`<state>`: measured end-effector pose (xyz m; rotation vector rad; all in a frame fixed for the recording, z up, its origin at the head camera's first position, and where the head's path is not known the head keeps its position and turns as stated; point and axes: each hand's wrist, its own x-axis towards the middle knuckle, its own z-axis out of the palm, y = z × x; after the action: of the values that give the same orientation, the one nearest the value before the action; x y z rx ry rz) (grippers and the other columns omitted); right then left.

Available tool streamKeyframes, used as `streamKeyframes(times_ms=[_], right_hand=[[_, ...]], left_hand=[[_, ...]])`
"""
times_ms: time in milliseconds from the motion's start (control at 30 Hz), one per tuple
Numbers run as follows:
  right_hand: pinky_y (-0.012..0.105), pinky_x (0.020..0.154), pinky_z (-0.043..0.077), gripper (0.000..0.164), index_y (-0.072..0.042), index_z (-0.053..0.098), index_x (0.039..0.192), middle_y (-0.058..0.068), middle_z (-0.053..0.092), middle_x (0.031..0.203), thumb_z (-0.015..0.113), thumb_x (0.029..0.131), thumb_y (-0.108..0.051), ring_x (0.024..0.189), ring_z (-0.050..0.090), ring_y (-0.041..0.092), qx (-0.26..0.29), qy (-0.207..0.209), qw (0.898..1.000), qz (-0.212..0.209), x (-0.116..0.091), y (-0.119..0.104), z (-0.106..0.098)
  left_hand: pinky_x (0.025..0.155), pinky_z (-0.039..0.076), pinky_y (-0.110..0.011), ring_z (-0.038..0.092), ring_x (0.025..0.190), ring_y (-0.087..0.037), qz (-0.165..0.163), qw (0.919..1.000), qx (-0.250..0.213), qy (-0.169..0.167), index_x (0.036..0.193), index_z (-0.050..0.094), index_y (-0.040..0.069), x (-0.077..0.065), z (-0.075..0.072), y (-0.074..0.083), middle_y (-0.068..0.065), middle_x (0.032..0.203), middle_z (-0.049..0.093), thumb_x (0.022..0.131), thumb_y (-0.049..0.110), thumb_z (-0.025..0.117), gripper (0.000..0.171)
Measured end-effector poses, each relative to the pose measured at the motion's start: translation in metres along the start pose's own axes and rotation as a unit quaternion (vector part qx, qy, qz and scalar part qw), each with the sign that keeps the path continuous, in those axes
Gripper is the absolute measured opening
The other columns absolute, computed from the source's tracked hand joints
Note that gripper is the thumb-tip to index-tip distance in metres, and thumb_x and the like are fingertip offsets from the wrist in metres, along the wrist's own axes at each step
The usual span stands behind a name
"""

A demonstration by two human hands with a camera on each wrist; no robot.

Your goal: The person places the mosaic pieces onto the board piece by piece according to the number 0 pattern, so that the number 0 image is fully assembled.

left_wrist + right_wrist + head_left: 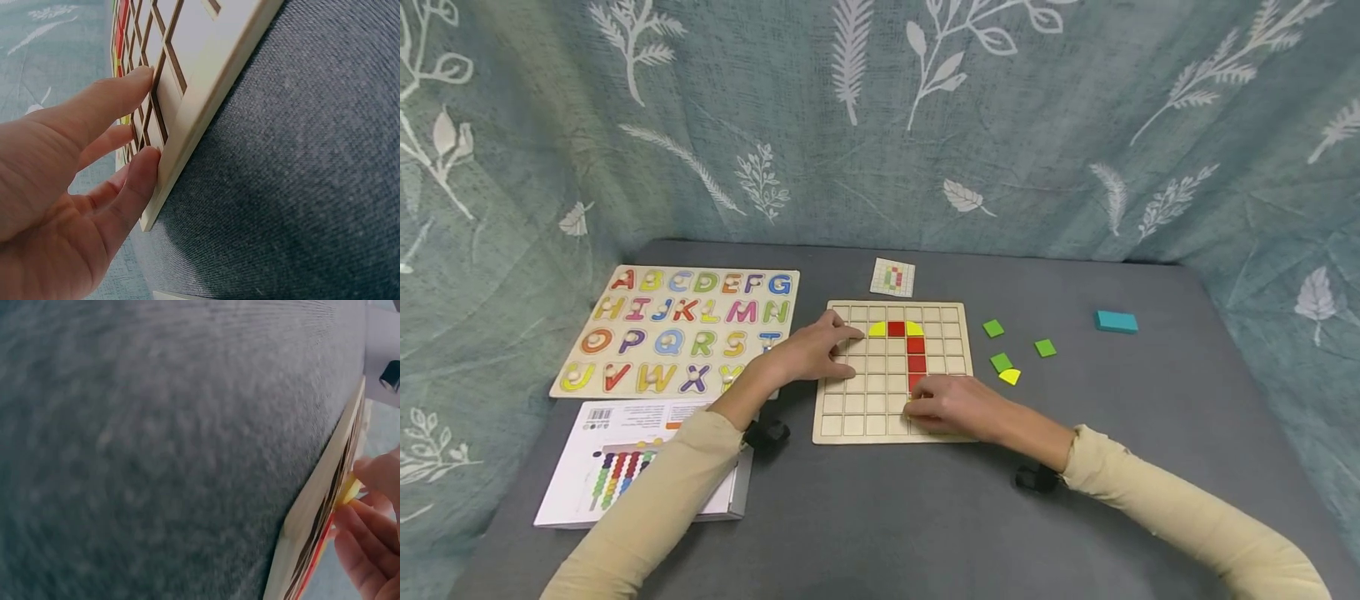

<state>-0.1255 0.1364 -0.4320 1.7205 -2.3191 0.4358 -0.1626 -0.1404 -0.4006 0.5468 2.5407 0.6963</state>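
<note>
Right-wrist view gives me the clearest look at the yellow piece (348, 489): it sits pinched between thumb and fingers of the right hand (951, 406), over the gridded wooden board (854, 405). Its outline is mostly hidden, so I can't tell its shape or whether it already touches a recess. From the head view, the hand is just below the lowest visible red square (915, 381) in a column of three. I'd turn the piece while it is pinched, lower it level into one square, then press it flat; letting go while it's tilted could leave it riding on the ridges or nudge that red neighbour.

The left hand (812, 350) has its fingers apart at the board's left edge, fingertips on the wood. Light pressure there should be enough to stop the board sliding.

Above the board lies a small pattern card (892, 277), in easy sight for checking colour and position. To the right are three loose green squares (1046, 347) and a yellow quarter-round (1010, 377); I'd keep the right forearm clear of them. The alphabet puzzle (638, 359) and white box (572, 467) stand left, the teal block (1116, 322) far right.
</note>
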Motion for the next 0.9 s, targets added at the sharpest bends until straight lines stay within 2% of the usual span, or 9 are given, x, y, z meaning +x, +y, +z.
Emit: streamKeyframes(times_ms=[200, 400, 800, 900], right_hand=[[0.021, 0.065, 0.052, 0.012, -0.022, 0.074, 0.091, -0.005, 0.067, 0.086, 0.078, 0.080, -0.016, 0.079, 0.062, 0.008, -0.027, 0.016, 0.999, 0.019, -0.0012, -0.0001, 0.0020], [0.020, 0.058, 0.049, 0.013, -0.021, 0.074, 0.090, -0.004, 0.067, 0.088, 0.078, 0.080, -0.014, 0.078, 0.062, 0.007, -0.022, 0.029, 0.999, 0.036, -0.0037, 0.0025, 0.0035], [0.023, 0.061, 0.050, 0.011, -0.021, 0.075, 0.091, -0.004, 0.063, 0.081, 0.076, 0.082, -0.014, 0.073, 0.058, 0.010, -0.024, 0.006, 0.999, 0.037, -0.0007, 0.0004, 0.0019], [0.024, 0.064, 0.051, 0.012, -0.020, 0.075, 0.091, -0.003, 0.065, 0.084, 0.076, 0.082, -0.013, 0.075, 0.059, 0.011, -0.026, 0.002, 0.999, 0.030, 0.0005, -0.0001, 0.0003]], left_hand=[[0.071, 0.039, -0.030, 0.049, 0.085, -0.018, -0.002, 0.9999, 0.010, 0.006, 0.141, 0.051, 0.012, 0.0017, 0.0000, 0.0008, -0.012, 0.122, 0.043, 0.087, 0.025, 0.072, 0.059], [0.071, 0.039, -0.030, 0.049, 0.086, -0.018, -0.003, 0.9999, 0.012, 0.003, 0.141, 0.051, 0.012, 0.0017, 0.0006, 0.0006, -0.013, 0.123, 0.043, 0.087, 0.026, 0.072, 0.059], [0.071, 0.038, -0.030, 0.047, 0.085, -0.019, 0.003, 1.0000, 0.004, 0.004, 0.141, 0.051, 0.010, 0.0023, 0.0003, 0.0006, -0.013, 0.120, 0.043, 0.088, 0.023, 0.072, 0.059], [0.070, 0.038, -0.030, 0.047, 0.084, -0.019, 0.001, 1.0000, 0.003, 0.002, 0.141, 0.051, 0.011, 0.0020, 0.0003, 0.0013, -0.013, 0.120, 0.042, 0.088, 0.024, 0.072, 0.059]])
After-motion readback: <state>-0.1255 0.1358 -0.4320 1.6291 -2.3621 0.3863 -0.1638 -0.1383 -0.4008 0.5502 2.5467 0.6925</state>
